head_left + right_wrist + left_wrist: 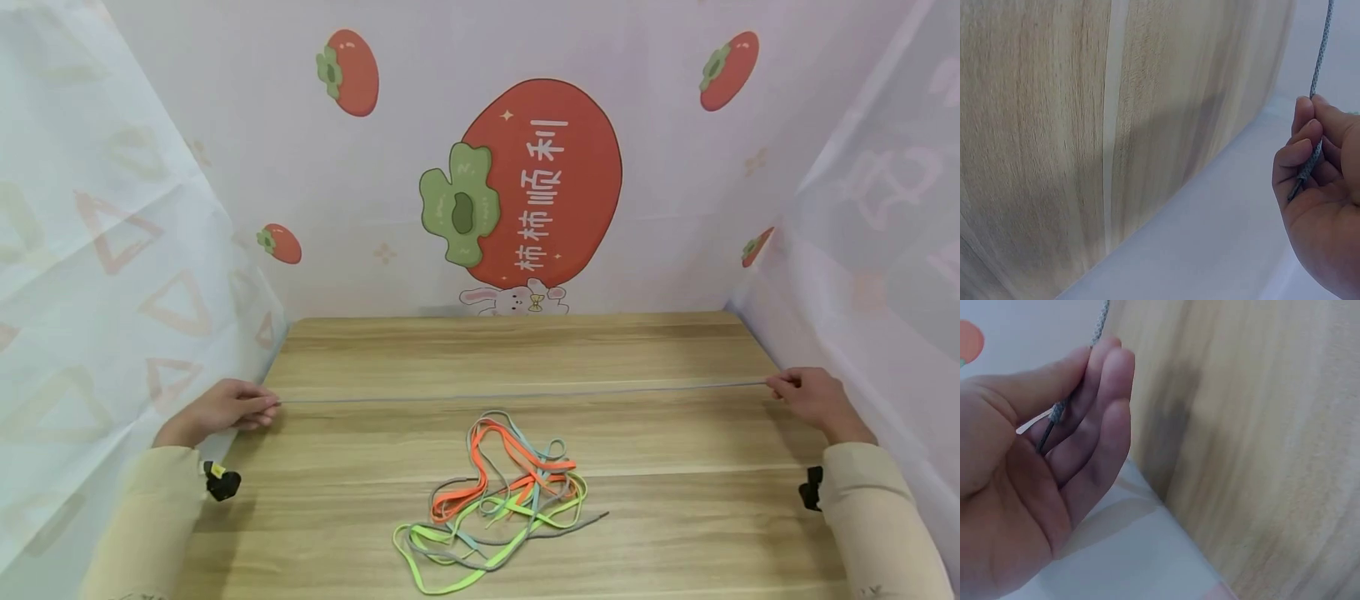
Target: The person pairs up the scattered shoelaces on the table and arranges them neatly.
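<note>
A thin grey-blue shoelace (517, 394) stretches straight across the table between both hands in the head view. At the left edge, my left hand (232, 407) pinches one end between thumb and forefinger; in the left wrist view its dark tip (1045, 436) lies inside the fingers. My right hand (817, 402) pinches the other end at the right edge, and the dark aglet (1294, 189) sticks out below the curled fingers in the right wrist view. Nearer the front lies a loose tangle of orange (480, 479), yellow-green (408, 558), light blue and grey (577, 527) shoelaces.
The wood-grain table (337, 492) bears the tangle near its front middle. White printed sheets hang at the left (97, 275), the right (885, 217) and the back (405, 167), close to the table's edges. A black wrist device (222, 482) is on the left forearm.
</note>
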The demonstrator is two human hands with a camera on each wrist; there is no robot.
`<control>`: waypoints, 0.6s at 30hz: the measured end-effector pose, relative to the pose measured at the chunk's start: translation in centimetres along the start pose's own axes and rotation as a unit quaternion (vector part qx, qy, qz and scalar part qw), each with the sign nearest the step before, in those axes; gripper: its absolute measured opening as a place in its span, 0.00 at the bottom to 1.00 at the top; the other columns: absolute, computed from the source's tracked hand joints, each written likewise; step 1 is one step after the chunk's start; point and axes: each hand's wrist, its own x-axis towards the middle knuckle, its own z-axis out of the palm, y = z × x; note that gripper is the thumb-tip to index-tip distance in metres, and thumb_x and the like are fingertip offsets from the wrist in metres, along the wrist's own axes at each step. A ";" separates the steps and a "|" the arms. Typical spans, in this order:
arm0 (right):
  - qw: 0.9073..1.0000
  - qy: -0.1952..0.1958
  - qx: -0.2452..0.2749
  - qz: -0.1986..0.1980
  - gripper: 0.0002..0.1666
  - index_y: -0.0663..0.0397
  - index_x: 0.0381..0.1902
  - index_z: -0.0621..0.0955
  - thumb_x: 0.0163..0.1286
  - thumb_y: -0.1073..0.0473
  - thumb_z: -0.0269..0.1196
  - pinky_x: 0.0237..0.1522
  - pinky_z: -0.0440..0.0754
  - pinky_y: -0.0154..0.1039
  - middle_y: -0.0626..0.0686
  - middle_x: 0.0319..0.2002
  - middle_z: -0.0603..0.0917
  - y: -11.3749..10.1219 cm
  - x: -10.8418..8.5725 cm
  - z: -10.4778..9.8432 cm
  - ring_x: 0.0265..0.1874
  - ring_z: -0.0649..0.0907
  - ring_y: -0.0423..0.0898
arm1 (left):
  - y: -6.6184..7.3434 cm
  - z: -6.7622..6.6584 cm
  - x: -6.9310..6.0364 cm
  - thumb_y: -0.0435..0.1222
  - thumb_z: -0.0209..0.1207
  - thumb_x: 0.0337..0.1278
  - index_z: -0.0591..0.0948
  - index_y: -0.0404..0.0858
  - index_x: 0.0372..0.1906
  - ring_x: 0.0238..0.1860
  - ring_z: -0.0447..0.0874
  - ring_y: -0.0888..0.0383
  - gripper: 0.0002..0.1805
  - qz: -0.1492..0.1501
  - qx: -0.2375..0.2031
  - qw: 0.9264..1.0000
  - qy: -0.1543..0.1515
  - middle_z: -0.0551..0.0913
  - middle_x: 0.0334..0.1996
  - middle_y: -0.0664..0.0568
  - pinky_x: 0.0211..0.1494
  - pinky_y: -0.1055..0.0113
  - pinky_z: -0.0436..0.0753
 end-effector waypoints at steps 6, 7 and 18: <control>1.000 0.000 0.005 -0.006 0.24 0.68 0.38 0.83 0.86 0.54 0.52 0.29 0.72 0.38 0.65 0.36 0.87 -0.2 0.3 0.2 0.29 0.75 0.47 | -0.1 0.8 0.8 0.33 0.63 0.74 0.88 0.28 0.48 0.29 0.83 0.67 0.11 0.078 0.171 0.979 0.080 0.91 0.33 0.46 0.33 0.68 0.84; 1.000 -0.001 0.005 -0.007 0.24 0.68 0.37 0.82 0.86 0.54 0.52 0.29 0.72 0.39 0.65 0.36 0.87 -0.3 0.3 0.2 0.29 0.75 0.47 | -0.1 0.9 1.0 0.34 0.65 0.72 0.90 0.32 0.46 0.29 0.83 0.67 0.09 0.084 0.206 0.970 0.099 0.91 0.33 0.47 0.34 0.68 0.83; 1.000 0.005 -0.015 -0.016 0.19 0.68 0.33 0.83 0.82 0.60 0.55 0.29 0.72 0.40 0.62 0.30 0.86 0.1 1.4 0.3 0.27 0.75 0.47 | 0.8 2.3 2.1 0.37 0.72 0.64 0.92 0.42 0.38 0.41 0.89 0.49 0.03 0.105 0.306 0.933 0.157 0.93 0.37 0.49 0.49 0.50 0.85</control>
